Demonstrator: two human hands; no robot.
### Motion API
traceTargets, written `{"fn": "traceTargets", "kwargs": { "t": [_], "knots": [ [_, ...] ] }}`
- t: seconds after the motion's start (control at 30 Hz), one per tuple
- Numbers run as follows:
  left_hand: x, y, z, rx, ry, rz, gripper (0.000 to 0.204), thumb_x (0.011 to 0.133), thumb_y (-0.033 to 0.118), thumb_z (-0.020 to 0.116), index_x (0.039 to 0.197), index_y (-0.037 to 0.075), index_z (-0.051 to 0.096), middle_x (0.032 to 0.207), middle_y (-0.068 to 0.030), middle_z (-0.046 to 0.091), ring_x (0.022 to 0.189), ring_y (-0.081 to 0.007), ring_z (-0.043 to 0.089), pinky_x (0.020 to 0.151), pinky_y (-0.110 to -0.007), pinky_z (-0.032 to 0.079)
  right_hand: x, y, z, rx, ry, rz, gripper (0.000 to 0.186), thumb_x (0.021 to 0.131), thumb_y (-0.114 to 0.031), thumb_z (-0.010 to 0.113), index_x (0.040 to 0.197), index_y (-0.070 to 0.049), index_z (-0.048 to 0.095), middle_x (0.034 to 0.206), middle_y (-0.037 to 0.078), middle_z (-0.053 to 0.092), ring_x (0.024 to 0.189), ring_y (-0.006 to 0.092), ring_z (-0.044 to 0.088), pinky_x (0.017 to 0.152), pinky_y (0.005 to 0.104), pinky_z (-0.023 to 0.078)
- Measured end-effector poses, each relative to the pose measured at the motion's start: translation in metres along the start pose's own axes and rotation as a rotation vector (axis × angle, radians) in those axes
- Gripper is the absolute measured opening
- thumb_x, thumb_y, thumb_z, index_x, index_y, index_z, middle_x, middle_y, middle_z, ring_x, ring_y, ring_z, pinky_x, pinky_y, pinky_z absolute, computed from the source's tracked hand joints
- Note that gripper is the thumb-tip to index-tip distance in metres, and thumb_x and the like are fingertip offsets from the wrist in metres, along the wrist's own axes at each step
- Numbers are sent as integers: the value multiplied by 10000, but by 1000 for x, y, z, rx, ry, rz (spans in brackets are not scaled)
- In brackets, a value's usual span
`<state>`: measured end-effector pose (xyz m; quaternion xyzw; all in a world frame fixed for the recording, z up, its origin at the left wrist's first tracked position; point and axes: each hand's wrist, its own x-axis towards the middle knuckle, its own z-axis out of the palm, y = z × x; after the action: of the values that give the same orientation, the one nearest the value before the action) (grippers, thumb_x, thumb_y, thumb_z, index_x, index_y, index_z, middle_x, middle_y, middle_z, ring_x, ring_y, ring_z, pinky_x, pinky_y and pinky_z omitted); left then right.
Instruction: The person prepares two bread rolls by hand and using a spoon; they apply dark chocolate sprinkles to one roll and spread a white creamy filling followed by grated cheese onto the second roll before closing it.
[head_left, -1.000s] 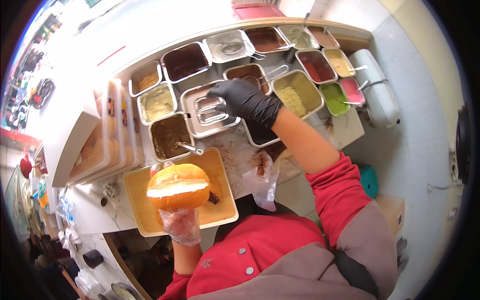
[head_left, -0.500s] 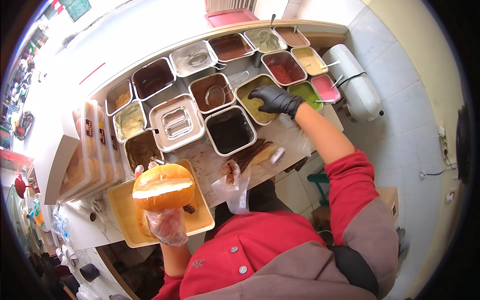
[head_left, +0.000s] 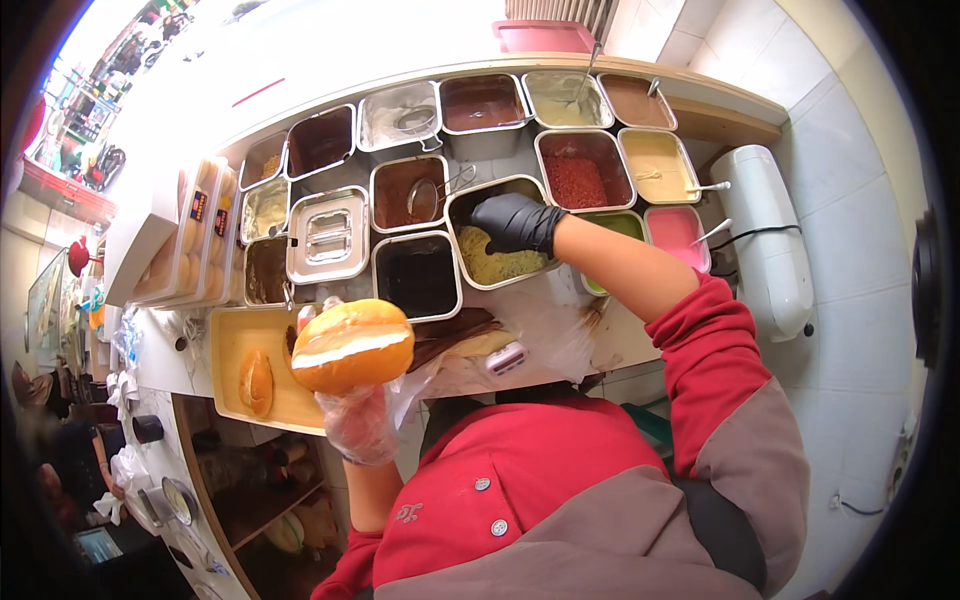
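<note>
My left hand (head_left: pixel 357 420), in a clear plastic glove, holds a bun with a pale split (head_left: pixel 352 347) over a yellow tray (head_left: pixel 232 392), where another bun (head_left: pixel 256 383) lies. My right hand (head_left: pixel 505 222), in a black glove, reaches into a steel container of pale yellow shreds (head_left: pixel 488 266); its fingertips are bent and partly hidden, so what they grip cannot be made out. Around it sit a container of red bits (head_left: pixel 575 182), a dark-filled container (head_left: pixel 415 280), a container of brown powder with a sieve (head_left: pixel 398 197) and a lidded steel container (head_left: pixel 327 233).
More filled containers (head_left: pixel 481 105) line the back ledge. Stacked plastic boxes (head_left: pixel 183 235) stand at the left. A white cylindrical machine (head_left: pixel 762 250) is at the right, beside pink (head_left: pixel 672 232) and cream (head_left: pixel 650 160) containers. Plastic bags (head_left: pixel 540 325) lie along the counter's front.
My right hand has moved rightward from the lidded container into the yellow-shred container, its fingers now deeper in. My left hand still holds the bun. The view has shifted.
</note>
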<state>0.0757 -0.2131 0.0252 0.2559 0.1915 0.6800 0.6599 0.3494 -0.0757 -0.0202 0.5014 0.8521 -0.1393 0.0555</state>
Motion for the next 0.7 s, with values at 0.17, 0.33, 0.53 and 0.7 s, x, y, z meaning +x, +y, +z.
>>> {"fn": "traceTargets", "kwargs": {
  "t": [0.17, 0.33, 0.53, 0.7],
  "knots": [
    [5, -29, 15, 120, -62, 6, 695, 755, -5, 712, 1356, 130, 391, 1300, -110, 483, 1152, -275, 496, 959, -462, 458, 1, 18, 27, -5, -21, -58, 313, 638, -206, 768, 902, -71, 668, 854, 161, 666, 843, 361, 639, 738, 422, 523],
    [27, -39, -2, 508, -84, -30, 779, 767, -8, 705, 1411, 35, 269, 1319, -140, 465, 1172, -255, 507, 991, -380, 436, -4, 18, 26, -13, 133, -119, 297, 640, -205, 772, 892, -85, 671, 856, 151, 663, 820, 353, 646, 720, 429, 528],
    [54, -60, 16, 100, -130, -181, 940, 730, -144, 678, 1459, 168, 173, 1404, -106, 385, 1241, -242, 459, 1018, -387, 434, -2, 16, 27, 51, 10, -25, 282, 656, -202, 762, 902, -82, 695, 857, 148, 673, 827, 346, 647, 742, 421, 524],
    [61, -72, 8, 103, -164, -201, 966, 700, -155, 698, 1450, 179, 189, 1415, -81, 366, 1254, -235, 442, 1043, -389, 409, -32, 32, -12, 374, 129, -24, 324, 713, -228, 753, 990, -69, 703, 836, 149, 685, 739, 286, 655, 718, 348, 522]
  ]
}}
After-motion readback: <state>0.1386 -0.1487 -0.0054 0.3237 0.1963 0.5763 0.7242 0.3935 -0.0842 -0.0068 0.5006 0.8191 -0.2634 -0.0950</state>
